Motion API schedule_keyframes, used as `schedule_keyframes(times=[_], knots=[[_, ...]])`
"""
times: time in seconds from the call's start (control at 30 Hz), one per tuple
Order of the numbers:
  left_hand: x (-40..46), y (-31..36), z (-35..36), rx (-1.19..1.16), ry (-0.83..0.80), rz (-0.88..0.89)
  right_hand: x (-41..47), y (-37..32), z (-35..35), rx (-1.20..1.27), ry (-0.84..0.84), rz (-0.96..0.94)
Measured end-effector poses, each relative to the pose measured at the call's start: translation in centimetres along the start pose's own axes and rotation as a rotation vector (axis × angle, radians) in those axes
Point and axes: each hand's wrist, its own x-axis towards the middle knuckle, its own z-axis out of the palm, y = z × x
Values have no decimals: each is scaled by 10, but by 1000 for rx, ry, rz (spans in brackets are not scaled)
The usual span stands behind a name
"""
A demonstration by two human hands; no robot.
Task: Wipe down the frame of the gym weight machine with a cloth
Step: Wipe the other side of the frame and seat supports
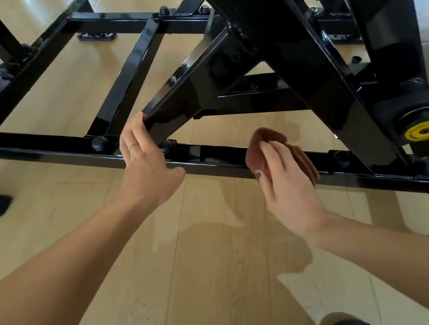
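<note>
**Cloth on the low front rail, left hand bracing**

Head view: we see the right hand (pixel 286 178) curled round a folded brown cloth (pixel 268 138), pressing it onto the front base rail (pixel 206 158) of the black frame (pixel 301 41). The left hand (pixel 143 157) has its fingers hooked over the end of the slanted brace (pixel 193 80), steadying us. We judge long strokes along the rail work best, keeping the cloth flat and lifting over the bolt caps (pixel 341 156). Room runs free leftward until the left hand; rightward the upright post and the yellow hub (pixel 425 130) close it off. Wood floor (pixel 199 279) lies open below.
</note>
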Motion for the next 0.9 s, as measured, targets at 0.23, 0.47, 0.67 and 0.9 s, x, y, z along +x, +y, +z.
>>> schedule_keyframes(times=[0.23,0.47,0.67,0.9], knots=[[-1,7,1,6,11,-26,33,-55,23,7,-82,-179],[2,-1,-1,-11,-4,-13,53,-66,-37,258,225,-235],[3,-1,-1,23,-13,-37,75,-41,-55,-228,196,-146],[3,-3,-1,34,-29,-36,85,-73,-28,-305,75,-234]])
